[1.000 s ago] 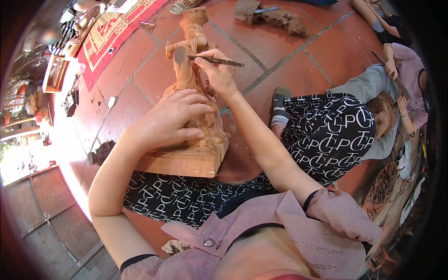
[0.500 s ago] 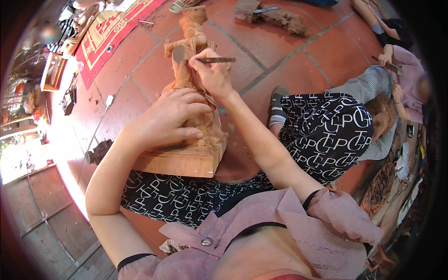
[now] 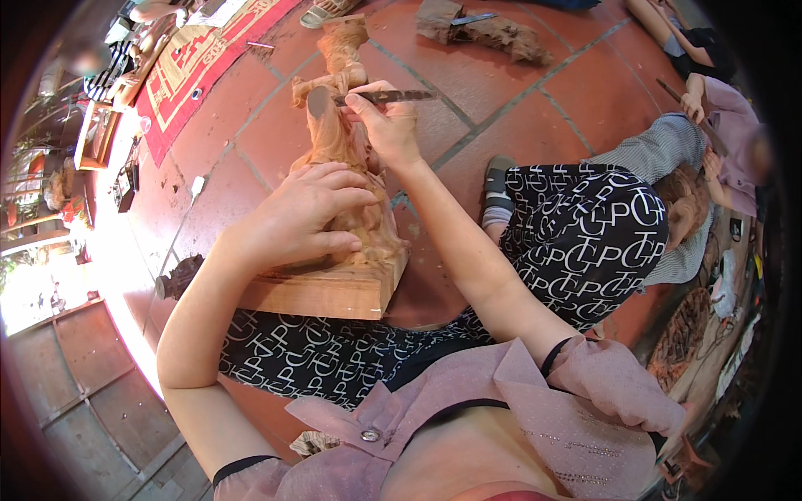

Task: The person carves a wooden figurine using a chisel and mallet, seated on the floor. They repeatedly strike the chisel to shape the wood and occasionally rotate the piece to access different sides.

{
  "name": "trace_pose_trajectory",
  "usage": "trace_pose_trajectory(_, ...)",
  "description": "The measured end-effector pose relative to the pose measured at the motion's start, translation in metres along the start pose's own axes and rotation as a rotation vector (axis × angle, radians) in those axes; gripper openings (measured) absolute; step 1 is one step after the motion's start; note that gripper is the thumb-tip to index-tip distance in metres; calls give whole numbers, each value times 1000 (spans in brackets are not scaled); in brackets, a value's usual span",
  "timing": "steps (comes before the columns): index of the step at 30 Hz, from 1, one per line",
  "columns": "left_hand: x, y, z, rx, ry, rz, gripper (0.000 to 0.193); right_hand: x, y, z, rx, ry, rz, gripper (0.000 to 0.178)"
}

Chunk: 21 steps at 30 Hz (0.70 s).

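A carved wooden figure (image 3: 341, 138) rises from a thick block base (image 3: 313, 294) in front of me. The wood is light orange-brown, with carved folds and a smooth, flat grey-brown oval on one part. My left hand (image 3: 313, 209) lies across its lower part, fingers spread and touching the wood. Beside the upper part, my right hand (image 3: 388, 129) pinches a narrow, dark, flat strip (image 3: 401, 96), its inner end against the carving near the oval. Whether this strip is a file or folded abrasive I cannot tell. My fingers hide some of the carving.
Beyond the figure, a rough wood piece (image 3: 484, 33) with a blue-grey tool on it lies on the red tiles. At far left is a red patterned mat (image 3: 188, 75). A person (image 3: 731, 117) sits at right, holding a long flat thing. More wood pieces (image 3: 681, 334) lie at lower right.
The dark strip has turned in my right hand and shows more of its broad face, reaching further right. My left hand stays on the carving. The other person's long thing has tilted.
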<state>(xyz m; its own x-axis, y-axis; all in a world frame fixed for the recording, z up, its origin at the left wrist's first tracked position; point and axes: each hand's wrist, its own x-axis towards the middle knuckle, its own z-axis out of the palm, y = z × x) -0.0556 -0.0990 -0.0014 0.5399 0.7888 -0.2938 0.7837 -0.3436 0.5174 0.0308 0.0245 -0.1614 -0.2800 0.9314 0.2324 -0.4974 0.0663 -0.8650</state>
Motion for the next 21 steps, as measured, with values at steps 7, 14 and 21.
trace_pose_trajectory(7,0,1,1,12,0,7,54,-6,-15,9,-240,50,-155,6)
trace_pose_trajectory(14,3,1,-3,18,-44,-9,54,-16,-20,11,-433,16,-227,11)
trace_pose_trajectory(21,0,-5,1,33,-18,-21,54,-10,1,-6,48,132,90,8)
